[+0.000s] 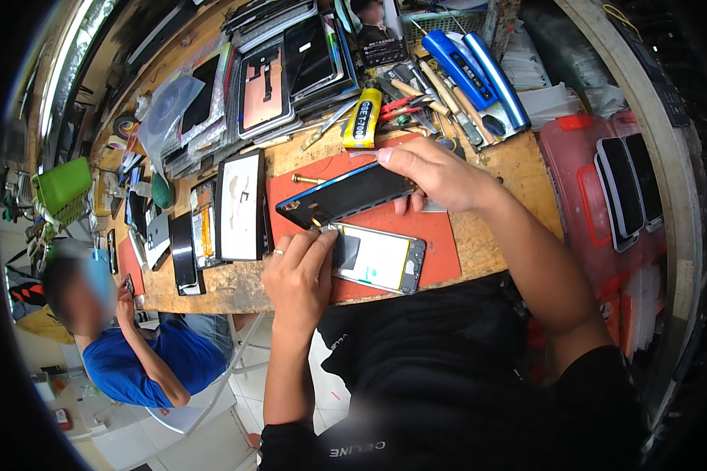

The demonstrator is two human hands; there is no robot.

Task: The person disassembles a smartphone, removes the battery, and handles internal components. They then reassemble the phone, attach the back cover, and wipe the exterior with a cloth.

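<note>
A co-worker in a blue shirt sits at far left, beyond a worn wooden tabletop where a white-faced panel lies among phones. Nearer the middle, the person's left hand bends its fingers inward, tips gathered at the left end of an opened phone; whether they pinch anything there cannot be told. The phone lies on a red mat, pale interior upward, with a dark phone panel slanting above it. At that panel's right end, the right hand closes firmly, thumb on the upper edge, fingers curled beneath. The work appears to call for a steady tilt from the right and light fingertip pressure from the left, without tugging, lest a thin connection join both parts. At far right stands a red case.
</note>
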